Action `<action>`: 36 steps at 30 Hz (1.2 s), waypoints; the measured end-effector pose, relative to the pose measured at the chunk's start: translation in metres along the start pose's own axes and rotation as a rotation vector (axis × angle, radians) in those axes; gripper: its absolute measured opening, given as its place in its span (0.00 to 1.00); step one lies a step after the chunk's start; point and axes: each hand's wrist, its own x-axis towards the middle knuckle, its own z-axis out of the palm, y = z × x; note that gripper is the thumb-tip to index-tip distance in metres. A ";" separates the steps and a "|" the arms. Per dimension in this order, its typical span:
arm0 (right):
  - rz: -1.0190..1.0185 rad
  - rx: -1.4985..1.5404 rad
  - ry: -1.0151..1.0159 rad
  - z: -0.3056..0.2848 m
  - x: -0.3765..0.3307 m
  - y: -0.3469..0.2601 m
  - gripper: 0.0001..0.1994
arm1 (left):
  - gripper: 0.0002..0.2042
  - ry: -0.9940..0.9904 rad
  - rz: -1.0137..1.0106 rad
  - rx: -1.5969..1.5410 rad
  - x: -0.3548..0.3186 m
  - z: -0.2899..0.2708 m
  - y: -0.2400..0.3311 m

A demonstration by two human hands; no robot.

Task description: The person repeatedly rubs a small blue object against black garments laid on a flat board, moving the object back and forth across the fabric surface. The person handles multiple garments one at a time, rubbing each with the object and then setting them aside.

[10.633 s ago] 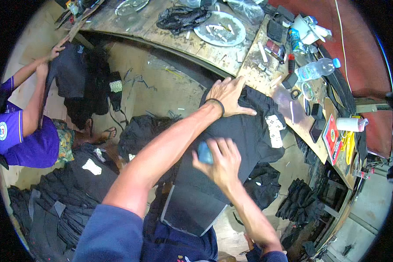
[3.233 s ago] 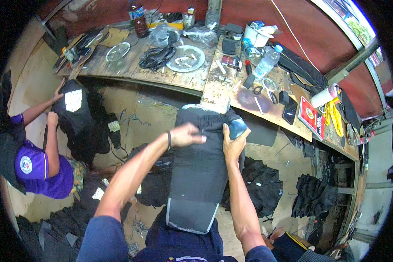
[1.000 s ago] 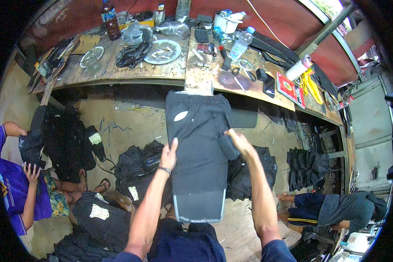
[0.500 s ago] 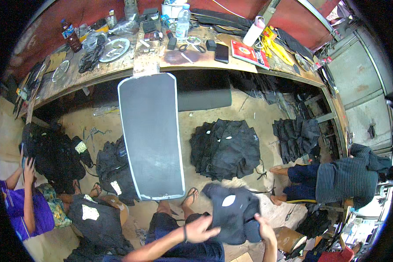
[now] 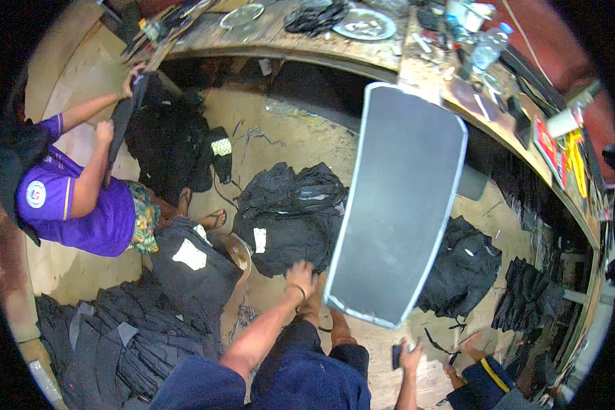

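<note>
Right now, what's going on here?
The person's left hand is at the near edge of a black garment pile; contact is unclear. The right hand holds a small dark object. A grey, white-edged board extends from near the workbench toward the person. At left, a co-worker in purple grips black cloth.

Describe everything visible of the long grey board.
The long grey board is a flat, smooth-looking panel, matte dark grey with a pale rim all round, its far corners cut off and its near end slightly narrower. Pale scuffs mark the near edge; the material is unclear. Its whole top face shows. It runs from the wooden workbench toward the person, above the floor, slanting in view; its support is hidden. The left hand and right hand are both off it.
</note>
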 end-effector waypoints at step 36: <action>-0.892 -0.253 -0.508 -0.069 -0.120 -0.301 0.31 | 0.07 -0.155 0.954 0.037 -0.190 -0.207 0.055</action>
